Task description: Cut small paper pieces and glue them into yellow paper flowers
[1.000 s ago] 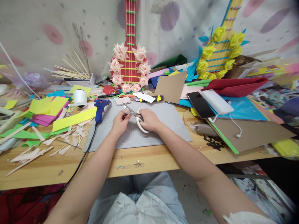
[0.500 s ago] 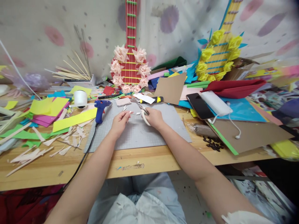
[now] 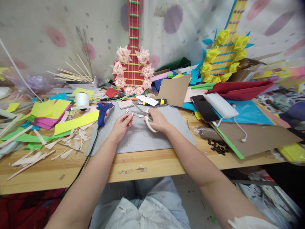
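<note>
My right hand grips white-handled scissors. Their metal blades are spread and point left, toward the fingertips of my left hand. That hand is closed in a pinch, with the tip of a small white piece showing between thumb and finger; its exact kind is too small to tell. Short white bits lie just beyond the left fingers. Both hands are over a grey cutting mat. A blue glue gun stands at the mat's left edge, its black cord running toward me.
Behind the mat stands a red paper guitar with pink flowers, near a yellow-handled cutter. Paper scraps and a white spool are left. On the right lie a phone, a white power bank and cardboard.
The scissors have swung round from pointing away to pointing left, and their blades have spread apart. My left hand stays in nearly the same place with its pinch.
</note>
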The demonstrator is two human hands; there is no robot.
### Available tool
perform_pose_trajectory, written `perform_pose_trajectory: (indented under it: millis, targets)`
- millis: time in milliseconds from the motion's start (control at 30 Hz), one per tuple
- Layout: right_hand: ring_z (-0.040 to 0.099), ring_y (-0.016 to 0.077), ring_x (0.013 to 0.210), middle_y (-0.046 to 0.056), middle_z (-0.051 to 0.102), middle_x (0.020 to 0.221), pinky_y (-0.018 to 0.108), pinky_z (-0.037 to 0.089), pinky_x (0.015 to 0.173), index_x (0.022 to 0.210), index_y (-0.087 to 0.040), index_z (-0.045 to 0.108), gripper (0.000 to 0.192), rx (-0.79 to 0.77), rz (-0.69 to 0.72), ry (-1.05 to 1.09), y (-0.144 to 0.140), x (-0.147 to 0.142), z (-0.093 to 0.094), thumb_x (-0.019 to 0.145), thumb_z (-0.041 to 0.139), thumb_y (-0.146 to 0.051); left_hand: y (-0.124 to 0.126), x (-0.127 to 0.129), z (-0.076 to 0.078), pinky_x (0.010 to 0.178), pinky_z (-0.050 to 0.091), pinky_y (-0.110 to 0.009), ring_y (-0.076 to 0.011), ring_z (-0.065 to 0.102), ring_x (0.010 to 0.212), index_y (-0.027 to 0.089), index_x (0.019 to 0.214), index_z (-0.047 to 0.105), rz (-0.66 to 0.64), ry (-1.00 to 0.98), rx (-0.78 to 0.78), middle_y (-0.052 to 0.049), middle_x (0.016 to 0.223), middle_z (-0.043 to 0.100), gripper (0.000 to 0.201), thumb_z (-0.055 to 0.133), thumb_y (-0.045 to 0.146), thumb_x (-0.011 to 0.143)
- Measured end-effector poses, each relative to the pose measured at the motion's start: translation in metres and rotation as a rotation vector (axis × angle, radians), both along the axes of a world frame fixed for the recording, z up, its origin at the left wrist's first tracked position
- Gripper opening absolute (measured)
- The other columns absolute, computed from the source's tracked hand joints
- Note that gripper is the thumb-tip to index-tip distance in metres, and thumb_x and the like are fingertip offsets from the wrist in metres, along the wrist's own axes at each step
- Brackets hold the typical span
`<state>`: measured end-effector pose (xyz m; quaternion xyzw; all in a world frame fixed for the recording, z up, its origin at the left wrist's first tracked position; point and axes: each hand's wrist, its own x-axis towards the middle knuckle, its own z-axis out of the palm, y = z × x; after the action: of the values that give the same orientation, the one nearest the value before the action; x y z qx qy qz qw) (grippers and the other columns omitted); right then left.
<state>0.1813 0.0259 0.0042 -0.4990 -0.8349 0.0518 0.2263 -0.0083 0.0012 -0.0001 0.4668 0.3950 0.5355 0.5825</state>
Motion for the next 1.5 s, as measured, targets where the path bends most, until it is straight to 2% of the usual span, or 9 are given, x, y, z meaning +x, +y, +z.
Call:
perform_pose_trajectory:
  millis: [100,200,433,700,867,1133,1300,1500]
  targets:
    - [0.046,0.0201,0.084,0.009,0.056,0.093,0.03,0.035,0.074,0.09,-0.015,0.052,0.029,0.012,0.082,-0.014,-0.005,-0.009,0.001,0.075,0.052,-0.04,0.0,0.001,-0.003,0.051,0.033,-0.021,-0.0067,0.039,0.052,0.017,0.074,0.06,0.075,0.16,0.094,0.003,0.057,0.047,0.018,0.062,0.035,0.071]
    - [0.045,0.0214,0.086,0.011,0.055,0.097,0.032,0.034,0.076,0.092,-0.014,0.051,0.038,-0.001,0.107,-0.033,-0.007,-0.013,0.001,0.075,0.052,-0.047,0.002,0.001,-0.008,0.054,0.035,-0.022,-0.0089,0.042,0.055,0.019,0.084,0.061,0.108,0.244,0.158,0.003,0.059,0.05,0.02,0.06,0.034,0.071]
    - [0.046,0.0227,0.087,0.012,0.056,0.097,0.033,0.034,0.076,0.093,-0.014,0.051,0.044,0.009,0.108,-0.058,-0.009,-0.016,0.0,0.074,0.052,-0.053,0.003,0.002,-0.01,0.054,0.034,-0.022,-0.0093,0.044,0.054,0.017,0.084,0.059,0.14,0.345,0.163,0.002,0.062,0.054,0.02,0.059,0.031,0.07]
    - [0.047,0.0231,0.086,0.013,0.056,0.098,0.033,0.033,0.075,0.093,-0.014,0.051,0.045,0.002,0.085,-0.075,-0.012,-0.02,0.002,0.074,0.051,-0.055,0.002,0.002,-0.01,0.063,0.04,-0.024,-0.0125,0.053,0.066,0.017,0.084,0.058,0.178,0.425,0.255,-0.001,0.071,0.059,0.015,0.055,0.026,0.072]
    - [0.049,0.0226,0.084,0.011,0.059,0.094,0.032,0.034,0.072,0.092,-0.015,0.052,0.043,-0.015,0.06,-0.07,-0.013,-0.023,0.003,0.077,0.046,-0.054,0.003,0.002,-0.01,0.066,0.04,-0.025,-0.0133,0.053,0.07,0.018,0.082,0.058,0.205,0.446,0.283,-0.001,0.074,0.059,0.013,0.055,0.027,0.073]
    - [0.053,0.0194,0.082,0.008,0.063,0.091,0.028,0.033,0.067,0.092,-0.017,0.055,0.026,-0.051,-0.017,-0.083,-0.015,-0.027,0.004,0.08,0.047,-0.038,0.002,0.003,-0.008,0.064,0.041,-0.025,-0.0121,0.051,0.064,0.017,0.077,0.057,0.228,0.459,0.287,0.0,0.067,0.057,0.013,0.056,0.03,0.074]
    - [0.057,0.0175,0.077,0.006,0.066,0.086,0.026,0.03,0.062,0.083,-0.019,0.06,0.027,-0.094,-0.091,-0.144,-0.015,-0.025,0.005,0.081,0.043,-0.04,0.003,0.002,-0.007,0.061,0.04,-0.023,-0.0102,0.049,0.06,0.017,0.076,0.057,0.23,0.468,0.306,0.001,0.065,0.056,0.016,0.054,0.033,0.075]
    - [0.058,0.0165,0.074,0.004,0.068,0.084,0.025,0.027,0.059,0.082,-0.02,0.062,0.031,-0.121,-0.154,-0.121,-0.012,-0.023,0.004,0.081,0.042,-0.045,0.003,0.006,-0.004,0.055,0.038,-0.021,-0.0078,0.046,0.054,0.016,0.077,0.058,0.152,0.34,0.247,0.002,0.063,0.053,0.018,0.053,0.033,0.077]
